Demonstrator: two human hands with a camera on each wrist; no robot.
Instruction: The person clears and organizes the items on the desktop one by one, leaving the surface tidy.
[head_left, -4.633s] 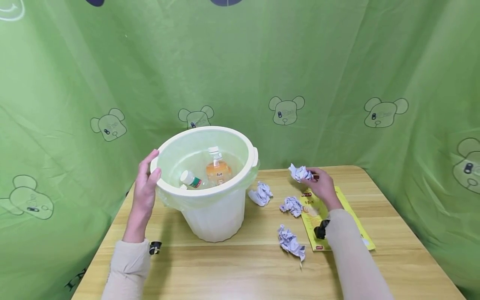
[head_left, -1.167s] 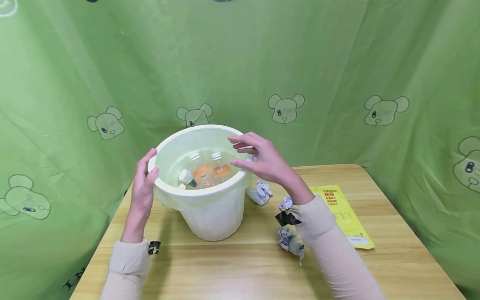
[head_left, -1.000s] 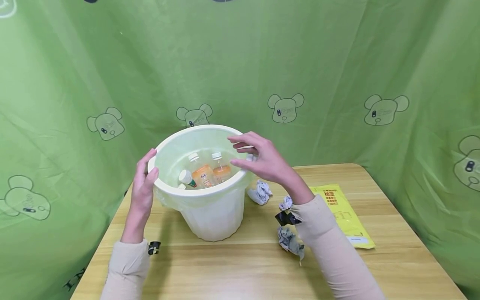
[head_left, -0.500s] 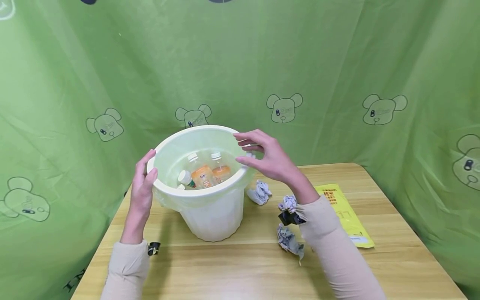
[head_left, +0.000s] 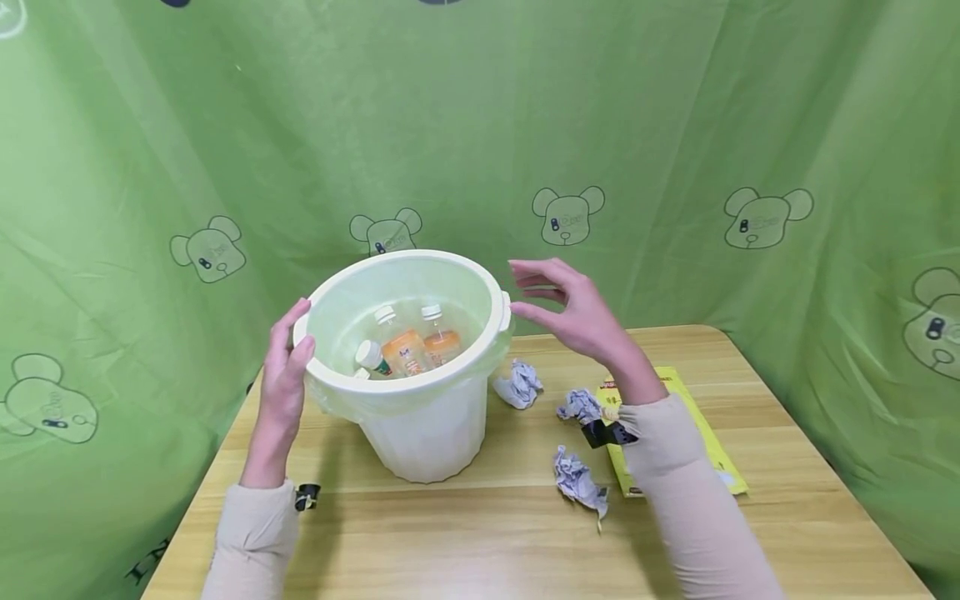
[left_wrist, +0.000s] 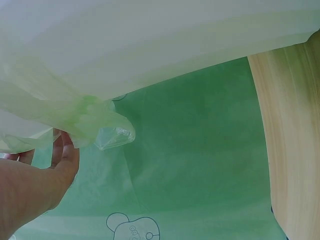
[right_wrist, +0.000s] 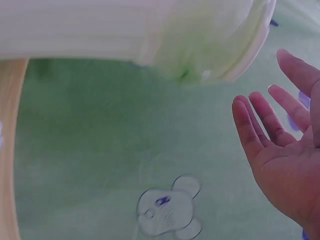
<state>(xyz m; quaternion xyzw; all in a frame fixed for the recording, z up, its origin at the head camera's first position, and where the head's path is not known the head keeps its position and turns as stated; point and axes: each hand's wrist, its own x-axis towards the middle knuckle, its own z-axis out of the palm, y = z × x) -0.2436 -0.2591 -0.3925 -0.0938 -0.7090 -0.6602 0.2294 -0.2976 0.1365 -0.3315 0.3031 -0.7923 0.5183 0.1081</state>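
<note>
A white trash bin (head_left: pixel 423 433) with a pale green liner bag (head_left: pixel 491 354) stands tilted toward the front on the table. My left hand (head_left: pixel 287 367) holds its rim on the left, thumb in front and fingers behind; in the left wrist view the fingers of the left hand (left_wrist: pixel 45 175) lie against the liner. To the right of the rim, my right hand (head_left: pixel 581 312) hovers with spread fingers and holds nothing. The right wrist view shows its palm (right_wrist: pixel 290 170) apart from the bin. Inside lie two orange-labelled bottles (head_left: pixel 405 354) and a white-capped bottle (head_left: pixel 371 357).
Crumpled paper (head_left: pixel 519 385) lies beside the bin on the right. Two more paper balls, one farther right (head_left: pixel 579 406) and one nearer (head_left: pixel 579 483), lie on the wooden table (head_left: pixel 450 542). A yellow packet (head_left: pixel 705 433) is partly behind my right forearm. Green curtain (head_left: pixel 465 125) surrounds the table.
The crumpled paper once in my right hand is gone from it. That hand came over to the rim, then drew back right. A second orange-labelled bottle now shows in the bin.
</note>
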